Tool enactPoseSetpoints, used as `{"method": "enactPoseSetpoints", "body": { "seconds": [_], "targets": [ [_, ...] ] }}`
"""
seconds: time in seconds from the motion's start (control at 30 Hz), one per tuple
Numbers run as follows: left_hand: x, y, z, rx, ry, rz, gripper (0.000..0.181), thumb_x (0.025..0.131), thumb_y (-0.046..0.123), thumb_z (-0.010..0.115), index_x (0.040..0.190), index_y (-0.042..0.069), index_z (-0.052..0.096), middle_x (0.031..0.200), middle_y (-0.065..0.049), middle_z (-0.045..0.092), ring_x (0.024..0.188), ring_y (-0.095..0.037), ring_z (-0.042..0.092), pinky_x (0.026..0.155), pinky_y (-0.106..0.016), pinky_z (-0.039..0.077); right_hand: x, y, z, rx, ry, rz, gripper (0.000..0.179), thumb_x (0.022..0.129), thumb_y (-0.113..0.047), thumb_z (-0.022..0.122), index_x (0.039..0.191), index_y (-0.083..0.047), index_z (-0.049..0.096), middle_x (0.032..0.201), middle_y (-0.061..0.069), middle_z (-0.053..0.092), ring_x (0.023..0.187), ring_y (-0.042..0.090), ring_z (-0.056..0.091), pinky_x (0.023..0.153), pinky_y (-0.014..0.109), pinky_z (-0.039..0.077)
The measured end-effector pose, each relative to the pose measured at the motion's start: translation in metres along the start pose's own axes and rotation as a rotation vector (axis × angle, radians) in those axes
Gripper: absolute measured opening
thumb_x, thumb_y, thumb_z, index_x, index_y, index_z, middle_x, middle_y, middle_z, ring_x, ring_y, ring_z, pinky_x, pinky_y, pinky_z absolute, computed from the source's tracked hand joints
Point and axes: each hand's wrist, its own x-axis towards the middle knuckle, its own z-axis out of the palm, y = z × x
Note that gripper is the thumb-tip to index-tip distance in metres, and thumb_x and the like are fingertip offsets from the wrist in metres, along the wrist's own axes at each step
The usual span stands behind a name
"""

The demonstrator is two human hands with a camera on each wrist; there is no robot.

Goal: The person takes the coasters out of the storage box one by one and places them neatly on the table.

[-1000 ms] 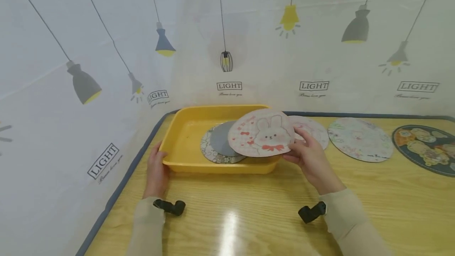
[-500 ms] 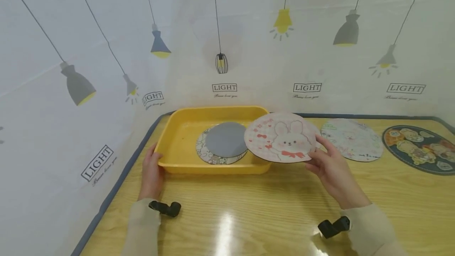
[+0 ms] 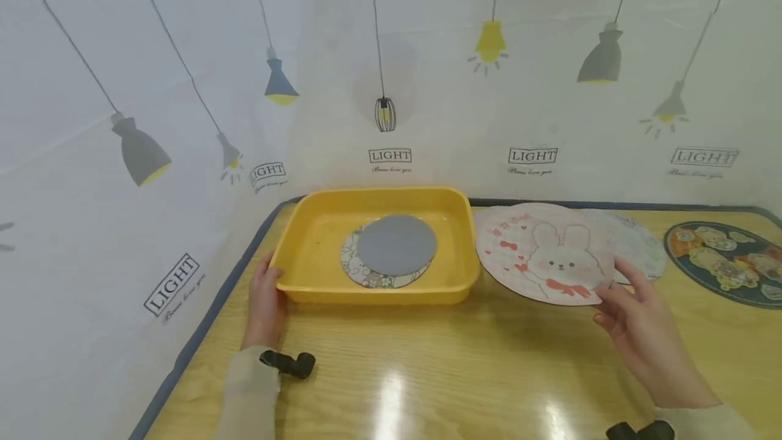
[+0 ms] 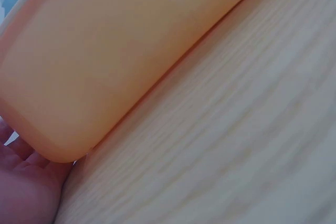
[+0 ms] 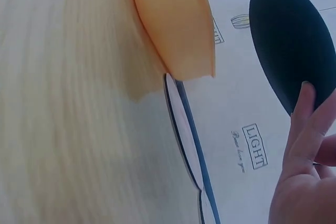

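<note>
In the head view, the right hand [image 3: 647, 335] has the rabbit mat [image 3: 544, 257] by its lower right edge. The grip is a narrow pinch, with the mat between thumb and fingers. The mat is above the counter [image 3: 464, 372], to the right of the yellow tray [image 3: 308, 243], and it covers a part of the pale mat [image 3: 638, 243]. Farther right lies the dark mat [image 3: 727, 263]. Inside the tray, the grey mat [image 3: 397, 243] lies over the patterned mat [image 3: 360, 273]. The left hand [image 3: 265, 305] touches the left end of the tray.

In the left wrist view, the fingers of this hand go behind the tray's corner, so how much this grip is closed I cannot tell.

In the right wrist view, the rabbit mat shows its black underside, with fingers upon it. A thin mat [image 5: 185, 132], seen edge-on, lies just beside the tray.
</note>
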Motion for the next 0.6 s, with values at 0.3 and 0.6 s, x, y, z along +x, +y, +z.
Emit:
{"method": "enactPoseSetpoints", "body": {
  "seconds": [0.3,0.6],
  "targets": [
    [-0.002,-0.005,-0.003,0.003,-0.001,-0.02,0.047,0.086,0.003,0.033,0.133,0.011,0.038,0.129,-0.009,0.039,0.11,-0.03,0.041,0.081,-0.029,0.043,-0.024,-0.003,-0.04,0.03,0.043,-0.003,0.058,0.091,0.004,0.039,0.139,-0.024,0.021,0.097,0.0,0.061,0.071,0.014,0.059,0.057,0.025,0.048],
    [-0.002,-0.002,-0.002,-0.02,0.012,-0.018,0.049,0.085,0.003,0.033,0.133,0.012,0.039,0.129,-0.008,0.04,0.111,-0.029,0.041,0.081,-0.028,0.042,-0.029,-0.013,-0.063,0.061,0.054,-0.041,0.052,0.092,0.004,0.038,0.135,-0.024,0.033,0.097,0.001,0.058,0.071,0.015,0.058,0.058,0.026,0.049]
  ]
}}
